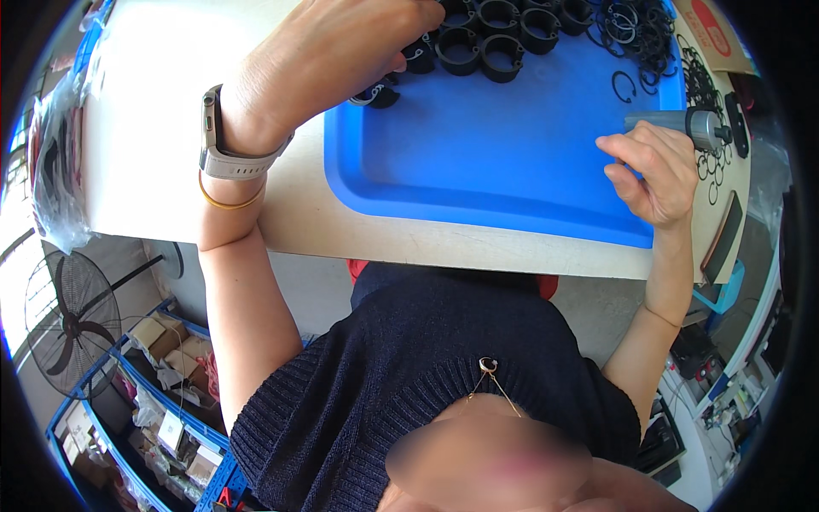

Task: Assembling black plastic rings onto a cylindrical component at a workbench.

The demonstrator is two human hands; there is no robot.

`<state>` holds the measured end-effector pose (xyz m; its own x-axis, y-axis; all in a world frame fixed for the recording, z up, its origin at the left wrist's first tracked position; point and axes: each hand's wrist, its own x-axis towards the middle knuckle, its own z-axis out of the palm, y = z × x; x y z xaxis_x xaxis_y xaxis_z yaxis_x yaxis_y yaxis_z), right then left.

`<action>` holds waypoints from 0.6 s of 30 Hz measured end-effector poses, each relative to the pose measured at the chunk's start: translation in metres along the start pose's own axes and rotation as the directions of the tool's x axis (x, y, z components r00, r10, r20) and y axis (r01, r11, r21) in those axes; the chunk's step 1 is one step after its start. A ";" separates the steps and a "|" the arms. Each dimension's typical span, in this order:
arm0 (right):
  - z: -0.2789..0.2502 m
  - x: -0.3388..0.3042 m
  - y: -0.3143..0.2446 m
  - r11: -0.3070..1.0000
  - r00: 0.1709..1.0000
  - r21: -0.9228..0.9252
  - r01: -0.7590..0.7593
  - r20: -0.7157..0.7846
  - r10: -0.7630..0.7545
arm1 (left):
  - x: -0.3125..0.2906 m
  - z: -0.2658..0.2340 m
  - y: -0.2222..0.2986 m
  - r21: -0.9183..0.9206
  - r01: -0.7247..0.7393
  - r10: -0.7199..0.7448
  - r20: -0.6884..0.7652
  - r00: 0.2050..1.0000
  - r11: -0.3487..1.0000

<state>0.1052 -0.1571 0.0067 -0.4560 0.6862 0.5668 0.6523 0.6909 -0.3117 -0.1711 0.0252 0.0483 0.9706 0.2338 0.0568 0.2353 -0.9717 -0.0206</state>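
Note:
My left hand (341,53) reaches across the far left of a blue tray (478,213), its wrist wearing a watch with a pale strap. Its fingers are curled beside several short black ring-shaped parts (458,53); the upper edge cuts them off, and what they hold does not show. Over the tray's right rim, my right hand (659,171) is loosely curled, thumb and forefinger pointing left. Right behind its knuckles lies a grey cylindrical tool (704,128) with a black band and tip. Whether the hidden fingers grip that tool, I cannot tell.
Thin black snap rings (644,43) are heaped at the tray's far right, with one loose ring (624,86) apart. More rings (715,175) lie on the table beyond the rim, near a cardboard box (712,34). A fan (72,324) and blue crates (162,375) stand lower left.

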 end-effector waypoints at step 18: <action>0.003 -0.001 0.000 1.000 0.999 -0.009 -0.006 0.034 0.007 | -0.003 0.000 -0.002 -0.004 -0.001 0.001 -0.009 1.000 1.000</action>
<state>0.1039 -0.1571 0.0042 -0.4721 0.6982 0.5382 0.6607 0.6844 -0.3083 -0.1742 0.0266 0.0478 0.9705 0.2321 0.0659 0.2336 -0.9722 -0.0164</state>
